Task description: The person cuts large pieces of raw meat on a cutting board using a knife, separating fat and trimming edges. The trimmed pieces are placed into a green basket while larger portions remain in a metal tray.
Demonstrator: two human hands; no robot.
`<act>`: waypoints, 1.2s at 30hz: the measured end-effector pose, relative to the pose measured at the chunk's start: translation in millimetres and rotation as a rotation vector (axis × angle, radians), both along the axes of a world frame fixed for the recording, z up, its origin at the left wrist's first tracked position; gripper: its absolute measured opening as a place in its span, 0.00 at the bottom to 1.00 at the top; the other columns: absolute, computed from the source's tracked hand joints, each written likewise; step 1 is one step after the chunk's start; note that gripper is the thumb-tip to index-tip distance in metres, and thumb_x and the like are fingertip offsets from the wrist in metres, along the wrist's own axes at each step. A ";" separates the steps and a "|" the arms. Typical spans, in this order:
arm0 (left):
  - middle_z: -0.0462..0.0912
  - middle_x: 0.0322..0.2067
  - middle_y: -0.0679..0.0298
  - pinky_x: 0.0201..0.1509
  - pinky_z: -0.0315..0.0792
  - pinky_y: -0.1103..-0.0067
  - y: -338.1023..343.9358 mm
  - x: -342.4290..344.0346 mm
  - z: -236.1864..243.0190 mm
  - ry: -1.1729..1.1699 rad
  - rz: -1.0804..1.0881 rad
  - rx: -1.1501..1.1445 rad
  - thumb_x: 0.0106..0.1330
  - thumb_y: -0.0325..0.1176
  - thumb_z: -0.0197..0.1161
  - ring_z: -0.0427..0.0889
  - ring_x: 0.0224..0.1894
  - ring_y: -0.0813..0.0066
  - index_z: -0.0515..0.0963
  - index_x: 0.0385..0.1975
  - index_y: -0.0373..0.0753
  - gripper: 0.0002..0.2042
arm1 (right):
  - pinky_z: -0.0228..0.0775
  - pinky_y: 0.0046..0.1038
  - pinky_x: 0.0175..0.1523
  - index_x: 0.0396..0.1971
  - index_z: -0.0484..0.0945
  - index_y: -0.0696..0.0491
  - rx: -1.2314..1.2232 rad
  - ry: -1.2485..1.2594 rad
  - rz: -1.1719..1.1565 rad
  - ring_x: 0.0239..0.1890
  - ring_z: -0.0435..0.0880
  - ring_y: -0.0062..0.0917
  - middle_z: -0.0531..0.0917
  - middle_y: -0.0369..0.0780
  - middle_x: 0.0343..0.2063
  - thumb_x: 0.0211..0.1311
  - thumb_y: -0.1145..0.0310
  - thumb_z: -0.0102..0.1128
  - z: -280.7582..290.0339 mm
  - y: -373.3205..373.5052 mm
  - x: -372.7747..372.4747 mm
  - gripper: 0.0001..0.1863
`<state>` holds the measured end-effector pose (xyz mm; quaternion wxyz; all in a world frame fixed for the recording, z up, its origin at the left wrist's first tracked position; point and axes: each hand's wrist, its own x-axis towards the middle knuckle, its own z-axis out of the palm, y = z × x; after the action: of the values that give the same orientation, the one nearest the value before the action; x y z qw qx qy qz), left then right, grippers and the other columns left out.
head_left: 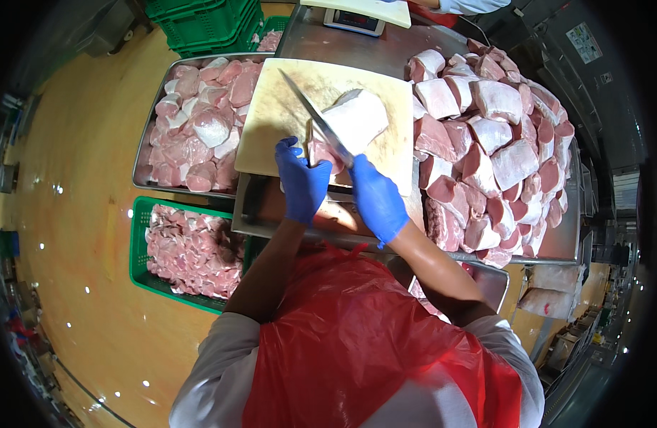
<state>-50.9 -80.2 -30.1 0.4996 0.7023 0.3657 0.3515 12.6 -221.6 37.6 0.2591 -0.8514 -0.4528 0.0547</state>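
On the cream cutting board (264, 121) lies a pork piece (357, 118), white fat side up with pink meat at its near end. My blue-gloved left hand (302, 182) grips that near end with bent fingers. My blue-gloved right hand (378, 200) is closed on the handle of a long knife (310, 107), whose blade angles up-left across the pork's left part, its tip over bare board. The blade hides part of the meat under it.
Trimmed-pork tray (193, 143) at left; green scrap crate (185, 250) below it; large pork pile (492, 160) at right; lower meat tray (489, 285). Behind: stacked green crates (200, 21), a scale (353, 23), another person's sleeve (467, 6). Yellow floor (71, 214) at left.
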 end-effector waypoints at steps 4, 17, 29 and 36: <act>0.73 0.45 0.47 0.52 0.73 0.69 -5.3 -0.2 15.3 0.013 0.066 -0.021 0.49 0.25 0.68 0.76 0.46 0.57 0.68 0.52 0.26 0.28 | 0.77 0.51 0.37 0.49 0.64 0.58 -0.147 -0.014 0.002 0.33 0.84 0.54 0.82 0.58 0.34 0.67 0.76 0.46 7.3 32.9 3.0 0.12; 0.76 0.36 0.65 0.40 0.75 0.77 100.4 -112.8 -11.7 0.043 -0.086 0.024 0.51 0.27 0.68 0.75 0.36 0.77 0.74 0.48 0.37 0.22 | 0.73 0.47 0.30 0.46 0.66 0.56 -0.591 -0.130 0.066 0.29 0.84 0.52 0.82 0.54 0.30 0.68 0.74 0.54 55.2 -154.7 3.2 0.11; 0.82 0.47 0.47 0.58 0.74 0.65 120.1 -105.7 20.5 0.150 -0.271 0.244 0.64 0.31 0.67 0.81 0.50 0.49 0.77 0.52 0.31 0.18 | 0.72 0.41 0.32 0.62 0.65 0.65 0.172 -0.244 -0.212 0.26 0.82 0.47 0.83 0.52 0.29 0.65 0.80 0.61 -6.3 -126.7 16.3 0.27; 0.81 0.46 0.46 0.52 0.78 0.63 50.0 57.7 49.8 0.420 -0.350 0.728 0.54 0.51 0.76 0.81 0.51 0.47 0.73 0.58 0.29 0.38 | 0.74 0.37 0.33 0.64 0.64 0.64 0.275 -0.188 -0.223 0.28 0.84 0.43 0.85 0.52 0.33 0.67 0.79 0.61 15.9 -103.2 23.9 0.27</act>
<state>6.8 -30.3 19.7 0.1870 0.9395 0.1874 0.2172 36.5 -324.8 53.6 0.3338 -0.8544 -0.3809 -0.1165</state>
